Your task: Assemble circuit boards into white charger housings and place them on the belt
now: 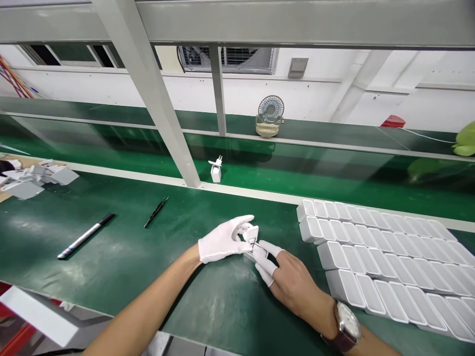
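Observation:
My left hand, in a white glove, pinches a small white plastic end piece between its thumb and fingers. Just below it, a white plastic housing is gripped by my right hand, which has white finger cots on its fingertips and a watch at the wrist. A thin dark line, like a wire, shows between the two parts. Both hands meet low over the green bench mat. The fingers hide much of both pieces.
Rows of white plastic housings cover the right side. A marker pen and black tweezers lie left. White parts are heaped far left. A white piece with prongs stands behind the hands, near a metal post; a fan sits beyond.

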Motion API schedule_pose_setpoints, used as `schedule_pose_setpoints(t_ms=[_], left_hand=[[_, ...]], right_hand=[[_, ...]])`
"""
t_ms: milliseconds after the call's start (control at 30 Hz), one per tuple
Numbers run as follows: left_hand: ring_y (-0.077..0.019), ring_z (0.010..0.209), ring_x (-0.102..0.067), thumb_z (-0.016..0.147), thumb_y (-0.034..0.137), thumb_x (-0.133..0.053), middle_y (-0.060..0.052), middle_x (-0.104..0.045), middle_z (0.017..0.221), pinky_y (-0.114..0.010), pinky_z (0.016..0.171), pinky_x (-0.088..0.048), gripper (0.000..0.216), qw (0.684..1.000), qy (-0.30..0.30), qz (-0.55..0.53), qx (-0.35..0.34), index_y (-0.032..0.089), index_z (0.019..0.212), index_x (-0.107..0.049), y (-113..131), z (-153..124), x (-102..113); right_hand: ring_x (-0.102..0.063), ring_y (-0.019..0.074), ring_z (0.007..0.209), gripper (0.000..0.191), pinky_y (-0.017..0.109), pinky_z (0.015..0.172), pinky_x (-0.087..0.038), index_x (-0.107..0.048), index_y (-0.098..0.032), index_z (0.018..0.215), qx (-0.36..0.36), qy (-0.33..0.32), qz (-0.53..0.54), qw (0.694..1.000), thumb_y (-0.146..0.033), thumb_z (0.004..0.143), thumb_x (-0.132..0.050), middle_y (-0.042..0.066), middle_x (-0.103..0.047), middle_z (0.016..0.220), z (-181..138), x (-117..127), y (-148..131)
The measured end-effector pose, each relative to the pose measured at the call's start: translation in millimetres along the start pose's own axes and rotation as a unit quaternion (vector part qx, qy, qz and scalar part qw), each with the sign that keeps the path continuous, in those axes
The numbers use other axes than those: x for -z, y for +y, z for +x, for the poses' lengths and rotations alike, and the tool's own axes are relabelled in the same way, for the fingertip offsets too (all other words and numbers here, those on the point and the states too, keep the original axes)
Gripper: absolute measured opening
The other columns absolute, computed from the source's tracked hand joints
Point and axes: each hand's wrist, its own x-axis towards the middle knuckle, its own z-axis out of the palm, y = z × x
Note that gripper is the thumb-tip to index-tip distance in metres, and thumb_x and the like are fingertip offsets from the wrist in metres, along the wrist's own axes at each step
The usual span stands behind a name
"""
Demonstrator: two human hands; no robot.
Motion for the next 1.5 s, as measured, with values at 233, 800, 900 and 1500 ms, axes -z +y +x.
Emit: schedule_pose_setpoints(t_ms=[233,800,900,1500], left_hand=[[-0.0203,0.101,-0.058,0.069,0.025,-0.088,-0.009,-0.063,0.112,-0.037,0.088,-0.046,0.076,0.994,-0.033,-0.067,0.082,0.018,0.136,-0.053,3.8,7.2,-1.5],[-0.0199,0.090,-0.065,0.067,0.020,-0.089,-0.010,-0.067,0.102,-0.035,0.079,-0.053,0.035,0.996,0.030,-0.067,-0.047,0.013,0.091,-0.065,12.1,2.2,4.7],[-0.0192,0.089,-0.065,0.067,0.022,-0.089,-0.009,-0.069,0.098,-0.033,0.080,-0.053,0.040,0.998,0.039,-0.040,-0.036,0.013,0.099,-0.066,13.2,-0.2,4.1],[-0.0157,0.074,-0.064,0.082,0.040,-0.073,-0.009,-0.072,0.093,-0.028,0.064,-0.049,0.039,0.969,0.223,0.064,-0.085,0.012,0.109,-0.065,16.0,-1.9,16.6]], right_hand=[[-0.061,0.0292,0.108,0.011,0.045,0.083,-0.060,-0.064,-0.019,0.080,-0.040,-0.035,0.027,0.998,-0.010,0.085,-0.061,0.015,-0.060,0.116,-17.4,-14.7,3.7],[-0.068,0.0265,0.102,0.033,0.041,0.082,-0.062,-0.059,-0.017,0.128,-0.027,0.054,0.050,0.997,-0.017,0.096,-0.055,0.019,-0.061,0.123,0.5,-10.0,0.9],[-0.068,0.0252,0.102,0.035,0.040,0.083,-0.062,-0.057,-0.020,0.132,-0.044,0.032,0.045,0.998,-0.020,0.097,-0.054,0.017,-0.060,0.126,-0.1,-11.4,0.6],[-0.061,0.0256,0.122,0.059,0.040,0.096,-0.059,-0.045,-0.026,0.145,-0.036,0.118,0.099,0.987,-0.008,0.091,-0.059,0.014,-0.056,0.136,17.3,23.1,-9.9]])
